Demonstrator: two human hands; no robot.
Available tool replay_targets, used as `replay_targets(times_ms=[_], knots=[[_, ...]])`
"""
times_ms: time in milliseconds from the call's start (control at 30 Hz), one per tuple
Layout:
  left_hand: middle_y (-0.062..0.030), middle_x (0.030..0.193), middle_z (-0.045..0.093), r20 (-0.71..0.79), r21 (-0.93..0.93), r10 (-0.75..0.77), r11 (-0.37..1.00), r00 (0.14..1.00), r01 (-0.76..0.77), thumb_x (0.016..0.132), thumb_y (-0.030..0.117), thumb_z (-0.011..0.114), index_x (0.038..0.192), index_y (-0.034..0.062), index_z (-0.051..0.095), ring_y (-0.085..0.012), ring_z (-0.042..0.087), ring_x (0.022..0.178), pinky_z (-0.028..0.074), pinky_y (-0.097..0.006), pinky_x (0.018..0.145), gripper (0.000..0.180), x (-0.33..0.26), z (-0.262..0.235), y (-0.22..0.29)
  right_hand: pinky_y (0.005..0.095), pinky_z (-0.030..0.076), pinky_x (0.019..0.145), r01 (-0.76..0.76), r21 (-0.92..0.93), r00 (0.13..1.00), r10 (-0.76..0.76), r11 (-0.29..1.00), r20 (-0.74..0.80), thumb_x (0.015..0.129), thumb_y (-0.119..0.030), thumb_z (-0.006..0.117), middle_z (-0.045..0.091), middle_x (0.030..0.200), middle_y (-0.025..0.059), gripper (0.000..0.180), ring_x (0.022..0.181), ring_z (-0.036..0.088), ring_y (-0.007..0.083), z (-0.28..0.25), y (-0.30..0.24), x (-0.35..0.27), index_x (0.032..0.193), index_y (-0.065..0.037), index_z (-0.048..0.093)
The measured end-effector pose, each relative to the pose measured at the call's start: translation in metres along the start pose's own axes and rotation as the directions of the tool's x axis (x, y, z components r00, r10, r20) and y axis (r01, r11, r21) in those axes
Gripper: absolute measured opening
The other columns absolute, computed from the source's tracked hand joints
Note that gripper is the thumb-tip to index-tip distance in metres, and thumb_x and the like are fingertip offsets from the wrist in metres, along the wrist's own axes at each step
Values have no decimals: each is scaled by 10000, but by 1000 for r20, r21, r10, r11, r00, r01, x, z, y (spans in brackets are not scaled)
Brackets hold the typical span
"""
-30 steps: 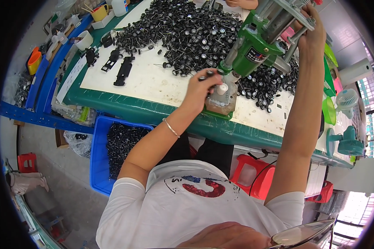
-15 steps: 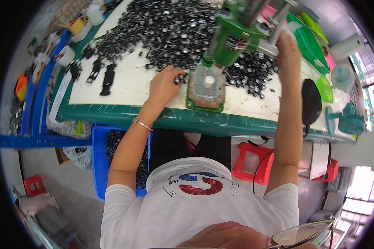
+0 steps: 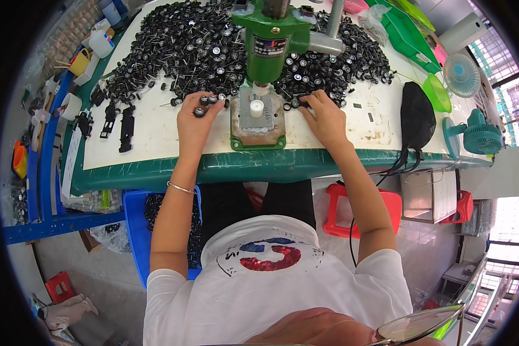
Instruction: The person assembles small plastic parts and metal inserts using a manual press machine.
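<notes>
My left hand (image 3: 194, 128) is closed around several small black toy wheels (image 3: 200, 111) with silver hubs, beside the left edge of the press base. On the other side of the base, my right hand (image 3: 327, 122) has its thumb and fingers closing on a small black wheel (image 3: 297, 104) at the edge of the pile. Between both hands stands a green hand press (image 3: 266, 55). A white round holder (image 3: 256, 108) sits on its metal base plate (image 3: 245, 140), with nothing seen on top.
A large heap of black wheels and axles (image 3: 184, 43) spreads behind the press. Black toy chassis parts (image 3: 127, 128) lie at the left. A black pouch (image 3: 418, 118), a teal fan (image 3: 481, 138) and green trays (image 3: 406, 37) are at the right. A blue bin (image 3: 137, 230) stands below the table.
My right hand has left the press lever and come down to the wheels right of the base. My left hand has drawn slightly away from the base, still holding wheels. The view has shifted.
</notes>
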State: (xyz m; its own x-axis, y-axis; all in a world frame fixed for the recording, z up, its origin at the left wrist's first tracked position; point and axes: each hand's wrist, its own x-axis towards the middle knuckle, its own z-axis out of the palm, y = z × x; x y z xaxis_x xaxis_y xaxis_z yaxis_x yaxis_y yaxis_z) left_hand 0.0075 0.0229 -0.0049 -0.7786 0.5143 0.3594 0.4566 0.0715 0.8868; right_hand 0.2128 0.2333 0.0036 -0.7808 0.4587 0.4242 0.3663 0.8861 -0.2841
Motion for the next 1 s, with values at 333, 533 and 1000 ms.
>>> replay_targets(times_ms=[333,533,1000], knots=[[-128,994,698,357,-717,-481,409,801,565,864,114,666,975,15,628,-151,691,895,295,-178,417,153,6,-12,7,305,461,603,-71,201,996,81,977,-39,873,-171,640,612,897,24,119,664,604,177,-3,-9,9,954,-85,650],[-116,931,704,379,-682,-401,488,834,545,806,43,705,955,1,634,-125,683,854,302,-166,443,170,-2,-8,16,247,458,669,-260,677,965,206,688,161,946,-151,573,607,848,22,179,714,543,87,-7,-47,26,1046,-6,606],[-39,740,654,353,-619,-374,594,858,514,770,84,775,872,13,684,-64,596,623,268,-178,431,154,-9,9,48,352,462,673,15,524,1000,-5,852,-20,911,-142,573,562,953,110,197,731,562,262,22,-87,33,1032,7,622]])
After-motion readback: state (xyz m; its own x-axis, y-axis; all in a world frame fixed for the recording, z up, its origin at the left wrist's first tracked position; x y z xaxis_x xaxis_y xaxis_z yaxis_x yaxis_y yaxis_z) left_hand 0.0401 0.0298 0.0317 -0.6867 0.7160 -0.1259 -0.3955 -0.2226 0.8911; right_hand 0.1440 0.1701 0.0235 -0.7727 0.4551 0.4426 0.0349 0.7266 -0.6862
